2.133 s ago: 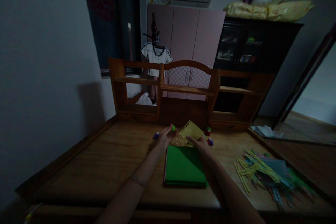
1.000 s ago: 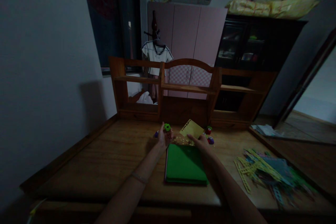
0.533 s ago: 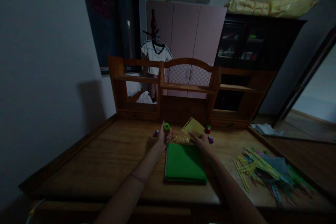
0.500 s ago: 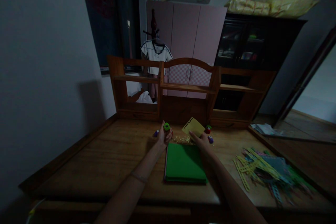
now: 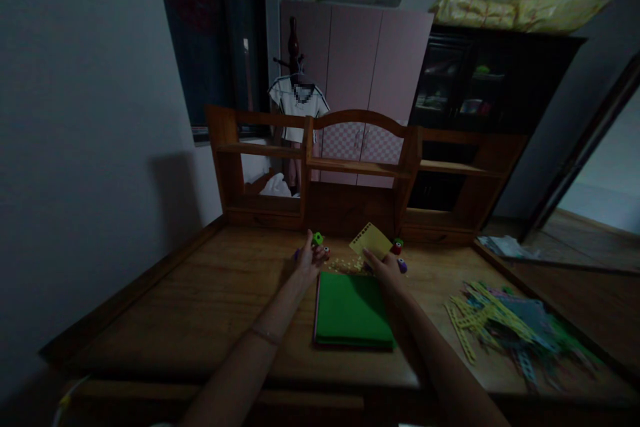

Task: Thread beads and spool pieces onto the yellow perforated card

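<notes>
My left hand (image 5: pixel 311 259) is over the table, its thumb raised and fingers curled, beside a small green punch-like object (image 5: pixel 318 239). Whether the fingers grip that object is hard to make out. A red one (image 5: pixel 327 253) shows at the fingertips. My right hand (image 5: pixel 384 267) pinches a yellow paper sheet (image 5: pixel 372 241) with a row of holes along its upper left edge. Small pale paper bits (image 5: pixel 345 265) lie scattered between the hands. Just nearer lies a stack of green sheets (image 5: pixel 353 310).
Right of my right hand are a red-and-green object (image 5: pixel 397 246) and a purple one (image 5: pixel 403 265). A pile of punched paper strips (image 5: pixel 500 320) covers the right side of the table (image 5: pixel 225 293). A wooden shelf (image 5: pixel 360 165) stands along the back edge.
The green object appears tilted and farther out from my left fingers, which have loosened. The yellow sheet in my right hand has shifted slightly right.
</notes>
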`<action>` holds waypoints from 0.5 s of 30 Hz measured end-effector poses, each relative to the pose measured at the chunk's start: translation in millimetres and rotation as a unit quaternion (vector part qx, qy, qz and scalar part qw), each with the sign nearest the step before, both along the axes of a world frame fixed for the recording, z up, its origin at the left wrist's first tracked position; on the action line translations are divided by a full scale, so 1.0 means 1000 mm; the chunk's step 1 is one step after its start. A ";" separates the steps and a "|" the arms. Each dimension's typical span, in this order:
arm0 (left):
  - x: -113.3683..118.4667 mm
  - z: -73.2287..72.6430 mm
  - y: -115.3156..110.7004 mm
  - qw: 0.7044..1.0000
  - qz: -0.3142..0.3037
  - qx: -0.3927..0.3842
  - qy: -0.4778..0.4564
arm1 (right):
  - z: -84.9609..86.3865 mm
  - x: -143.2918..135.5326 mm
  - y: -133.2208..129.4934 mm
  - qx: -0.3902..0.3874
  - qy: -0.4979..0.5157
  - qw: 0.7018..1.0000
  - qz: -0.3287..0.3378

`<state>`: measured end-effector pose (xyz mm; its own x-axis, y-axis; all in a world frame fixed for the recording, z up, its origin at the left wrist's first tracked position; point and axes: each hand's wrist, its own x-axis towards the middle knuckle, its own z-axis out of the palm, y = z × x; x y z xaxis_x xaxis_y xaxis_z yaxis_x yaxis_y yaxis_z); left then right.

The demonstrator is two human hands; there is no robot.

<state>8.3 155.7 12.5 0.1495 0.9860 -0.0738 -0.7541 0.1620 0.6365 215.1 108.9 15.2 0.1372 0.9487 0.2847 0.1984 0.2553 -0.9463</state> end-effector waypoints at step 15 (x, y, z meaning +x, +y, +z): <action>-0.002 0.001 0.006 0.931 0.296 0.130 0.170 | -0.004 0.001 0.003 0.000 -0.002 1.000 0.007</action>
